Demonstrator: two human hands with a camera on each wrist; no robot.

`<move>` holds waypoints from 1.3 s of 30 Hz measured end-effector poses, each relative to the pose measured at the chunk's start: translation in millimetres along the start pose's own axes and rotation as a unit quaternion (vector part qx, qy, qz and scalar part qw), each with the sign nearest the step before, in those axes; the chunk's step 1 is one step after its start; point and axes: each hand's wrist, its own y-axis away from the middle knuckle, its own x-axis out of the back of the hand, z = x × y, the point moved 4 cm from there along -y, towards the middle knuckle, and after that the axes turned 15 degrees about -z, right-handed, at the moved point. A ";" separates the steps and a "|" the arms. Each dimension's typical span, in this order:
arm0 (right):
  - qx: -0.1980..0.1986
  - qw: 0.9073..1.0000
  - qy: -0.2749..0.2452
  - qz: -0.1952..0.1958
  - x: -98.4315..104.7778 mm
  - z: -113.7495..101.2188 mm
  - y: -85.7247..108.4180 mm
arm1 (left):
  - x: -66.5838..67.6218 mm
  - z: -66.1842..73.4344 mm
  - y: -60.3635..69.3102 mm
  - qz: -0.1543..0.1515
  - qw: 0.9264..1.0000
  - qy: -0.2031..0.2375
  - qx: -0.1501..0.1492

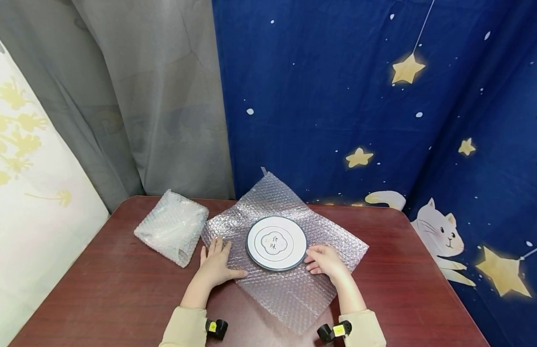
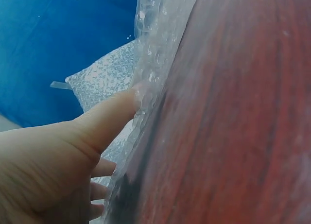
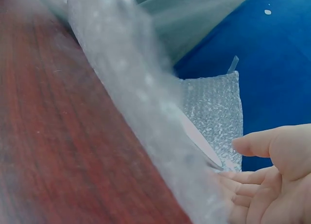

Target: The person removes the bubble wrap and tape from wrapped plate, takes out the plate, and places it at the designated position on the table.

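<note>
A round white plate [image 1: 277, 243] with a dark rim and characters in its middle lies on a sheet of bubble wrap [image 1: 286, 301], which is set cornerwise on the table. My left hand [image 1: 216, 268] rests on the sheet's left edge, fingers spread and thumb toward the plate. In the left wrist view the thumb of that hand [image 2: 53, 161] touches the wrap's edge. At the plate's right rim is my right hand [image 1: 327, 261], its fingers slightly bent; the right wrist view shows this hand [image 3: 277, 180] with thumb and fingers apart beside the plate [image 3: 201, 142].
A flat bubble-wrapped packet [image 1: 173, 226] lies at the back left of the reddish-brown table [image 1: 407, 299], close to the sheet's left corner. Grey and blue curtains [image 1: 320, 96] hang behind the table's back edge.
</note>
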 end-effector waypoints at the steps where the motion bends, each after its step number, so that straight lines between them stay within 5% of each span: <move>1: 0.003 1.000 -0.009 -0.004 -0.1 1.4 -0.3 | -0.1 0.6 -0.1 -0.001 1.000 0.002 -0.003; 14: 0.021 0.994 -0.096 -0.036 -2.7 16.6 -7.0 | -1.7 -0.3 0.0 -0.002 1.000 0.016 -0.011; 26: 0.003 0.997 -0.075 0.020 -10.6 20.1 -14.5 | -2.6 -4.1 -0.9 -0.007 0.999 0.031 -0.012; 39: -0.001 0.999 -0.051 0.003 -12.9 15.9 -12.6 | -3.5 -7.3 -0.8 -0.012 0.999 0.035 -0.008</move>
